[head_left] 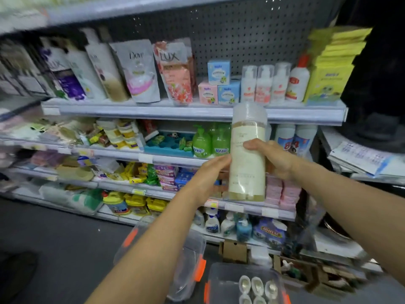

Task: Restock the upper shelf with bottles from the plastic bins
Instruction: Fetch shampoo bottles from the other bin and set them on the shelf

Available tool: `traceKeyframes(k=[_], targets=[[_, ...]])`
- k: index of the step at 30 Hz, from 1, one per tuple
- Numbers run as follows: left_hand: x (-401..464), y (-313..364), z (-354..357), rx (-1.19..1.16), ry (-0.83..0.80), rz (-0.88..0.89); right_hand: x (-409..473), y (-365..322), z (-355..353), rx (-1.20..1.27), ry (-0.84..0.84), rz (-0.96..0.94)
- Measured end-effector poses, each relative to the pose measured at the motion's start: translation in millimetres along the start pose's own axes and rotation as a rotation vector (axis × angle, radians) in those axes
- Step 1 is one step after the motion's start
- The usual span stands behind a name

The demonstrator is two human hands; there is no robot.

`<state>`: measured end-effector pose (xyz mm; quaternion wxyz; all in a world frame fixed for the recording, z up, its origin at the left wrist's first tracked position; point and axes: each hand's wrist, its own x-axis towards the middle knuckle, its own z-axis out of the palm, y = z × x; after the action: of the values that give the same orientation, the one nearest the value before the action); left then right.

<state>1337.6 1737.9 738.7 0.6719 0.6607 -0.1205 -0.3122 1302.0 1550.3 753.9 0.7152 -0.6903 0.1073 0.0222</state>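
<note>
1 bottle [247, 159] | both hands grip it: left [210, 176], right [274, 159] | 2 bins [192, 260]

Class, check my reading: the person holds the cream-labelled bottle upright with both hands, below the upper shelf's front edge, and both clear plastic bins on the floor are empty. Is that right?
Not quite. The head view shows bottle tops in the nearer bin; only the other bin looks empty. The rest stands.
</note>
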Motion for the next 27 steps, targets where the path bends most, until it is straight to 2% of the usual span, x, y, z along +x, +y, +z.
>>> traceKeyframes(k=[5,10,14,20,27], targets=[[-17,15,1,-0.07,-0.002,0.041,-2,-32,9,0.007,-0.064,-0.074],[-22,26,-15,-0.151,-0.09,0.06,-1,-51,27,-0.021,-0.074,-0.108],[-22,33,-40,-0.096,-0.134,0.078,5,-63,47,-0.037,-0.096,-0.11],[-28,59,-95,-0.012,-0.066,0.1,26,-88,103,-0.037,-0.148,-0.104],[-42,96,-196,0.05,-0.03,0.187,57,-118,189,-0.038,-0.194,-0.142]])
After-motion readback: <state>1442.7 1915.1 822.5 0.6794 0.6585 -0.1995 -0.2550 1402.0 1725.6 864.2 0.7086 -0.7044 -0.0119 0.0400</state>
